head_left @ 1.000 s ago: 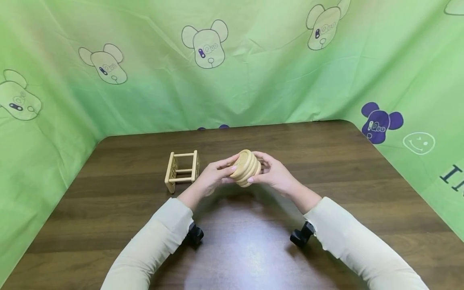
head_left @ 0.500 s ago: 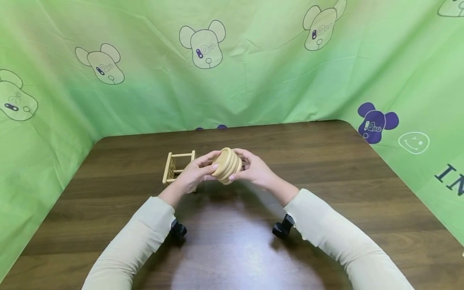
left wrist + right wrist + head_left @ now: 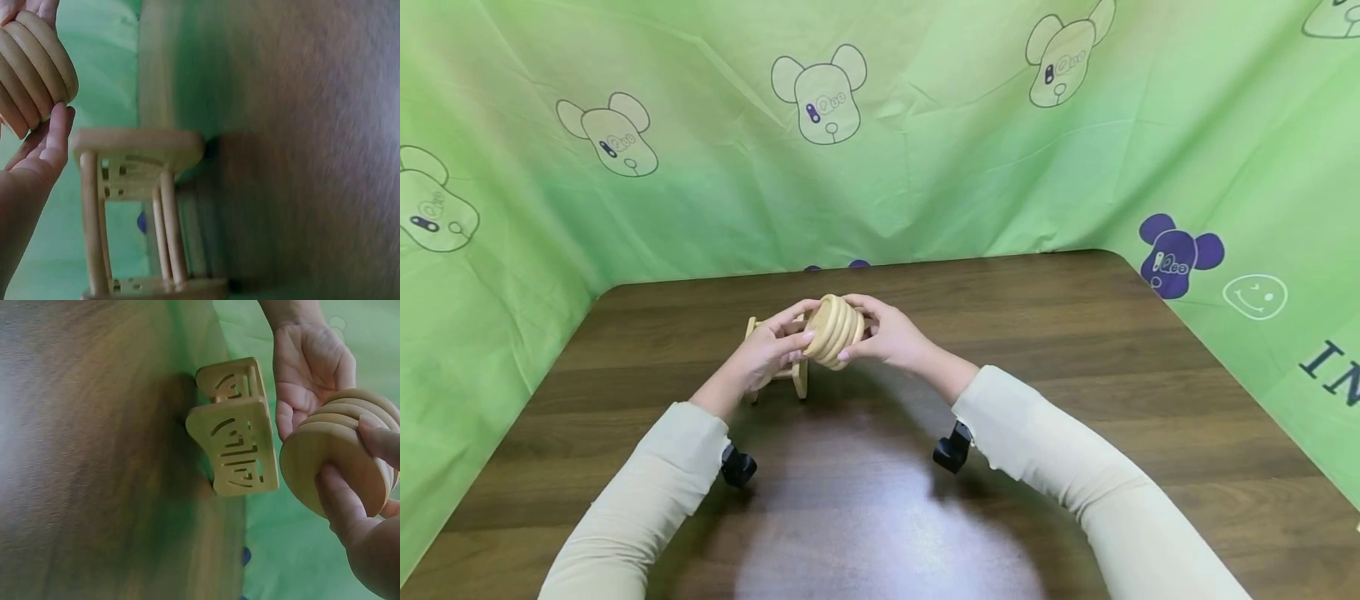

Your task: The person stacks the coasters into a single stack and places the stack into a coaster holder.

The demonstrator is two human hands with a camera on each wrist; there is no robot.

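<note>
A stack of several round, pale wooden coasters [image 3: 835, 332] is held tilted above the table between both hands. My left hand [image 3: 767, 354] grips its left side, thumb on the near face and fingers at the far edge. From the right, my right hand [image 3: 891, 333] pinches the stack between thumb and fingers; in the right wrist view a finger presses the flat outer face of the end coaster [image 3: 331, 456]. Just behind my left hand stands a wooden rack [image 3: 234, 450] with cut-out side panels joined by round rods [image 3: 90, 219]. In the head view my left hand partly hides it.
The dark wood-grain table [image 3: 1037, 333] extends around the hands, with a glare patch near its front. Behind and beside it hangs a green printed cloth [image 3: 925, 167]. Black wrist cameras [image 3: 953, 448] hang under both sleeves, close above the tabletop.
Both hands have carried the coaster stack leftward and slightly up, from right of the rack to just in front of its right side. The rack is now more covered by my left hand.
</note>
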